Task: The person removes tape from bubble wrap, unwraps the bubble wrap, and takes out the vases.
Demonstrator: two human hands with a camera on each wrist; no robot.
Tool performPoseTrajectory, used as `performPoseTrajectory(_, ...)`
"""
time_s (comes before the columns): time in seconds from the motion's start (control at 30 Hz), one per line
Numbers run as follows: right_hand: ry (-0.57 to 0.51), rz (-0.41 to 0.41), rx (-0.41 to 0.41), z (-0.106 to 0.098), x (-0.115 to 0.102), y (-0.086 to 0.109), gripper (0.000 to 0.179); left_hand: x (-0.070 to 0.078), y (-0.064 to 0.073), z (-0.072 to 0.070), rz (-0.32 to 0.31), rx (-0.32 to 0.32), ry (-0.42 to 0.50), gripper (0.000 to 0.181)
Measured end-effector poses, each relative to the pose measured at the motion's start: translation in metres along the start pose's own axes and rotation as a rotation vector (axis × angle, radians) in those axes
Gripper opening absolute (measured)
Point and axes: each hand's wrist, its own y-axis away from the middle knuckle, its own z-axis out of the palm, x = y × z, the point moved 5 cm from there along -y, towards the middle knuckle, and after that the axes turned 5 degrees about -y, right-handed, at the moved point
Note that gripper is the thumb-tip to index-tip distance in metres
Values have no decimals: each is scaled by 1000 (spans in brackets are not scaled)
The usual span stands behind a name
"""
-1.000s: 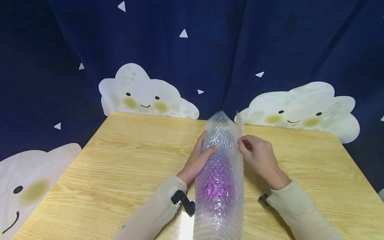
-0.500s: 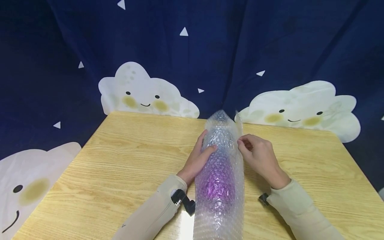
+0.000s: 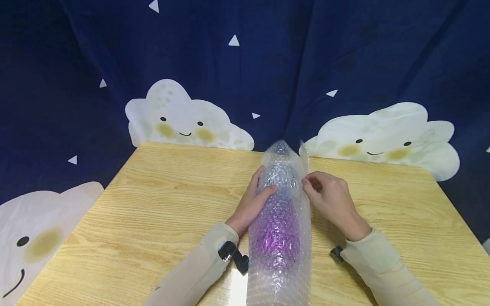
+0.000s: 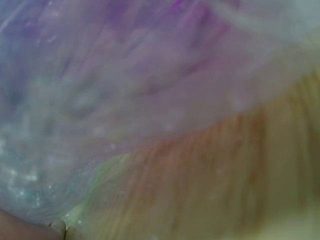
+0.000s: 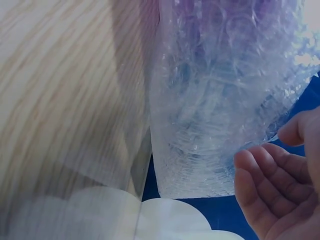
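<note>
A long bundle of clear bubble wrap point(image 3: 281, 178) lies across the table from near to far, with a shiny purple thing point(image 3: 278, 231) showing blurred through its layers. My left hand point(image 3: 250, 204) grips its left side, thumb on top and fingers along the flank. On the other side my right hand point(image 3: 332, 199) pinches the wrap's right edge between thumb and fingertips. In the right wrist view the curled fingers point(image 5: 255, 167) sit at the bubble wrap's point(image 5: 210, 115) edge. Up close, the left wrist view is mostly filled by blurred wrap point(image 4: 125, 90); what lies inside is hard to make out.
The wooden table point(image 3: 160, 191) reaches back to a dark blue curtain point(image 3: 260, 63) printed with white clouds and triangles. The bundle's far end reaches the table's back edge, and its near end runs out of view. A black wrist camera point(image 3: 234, 257) sits on the left sleeve.
</note>
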Motion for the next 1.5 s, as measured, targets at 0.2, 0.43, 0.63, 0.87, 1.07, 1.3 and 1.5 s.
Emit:
performPoseTrajectory(0.2,4,-6,-10,0,-2,0,8,1,0,1,-6,-3,2,79)
performPoseTrajectory(0.43,49,4,-19,-2,-5,0,17,0,-1,1,-10,-8,8,78)
performPoseTrajectory(0.63,96,57,-115,-1,-8,0,33,-1,-1,1,-7,-8,12,77)
performPoseTrajectory(0.87,120,113,-208,-5,-6,2,32,0,-1,2,1,-9,15,78)
performPoseTrajectory(1.07,130,141,-254,-8,-5,3,29,-1,-1,2,-9,-3,0,78)
performPoseTrajectory(1.3,133,164,-264,-9,0,8,30,-1,-1,1,-6,4,-5,78)
performPoseTrajectory(1.5,138,201,-270,-11,9,15,27,0,0,1,-5,1,2,78)
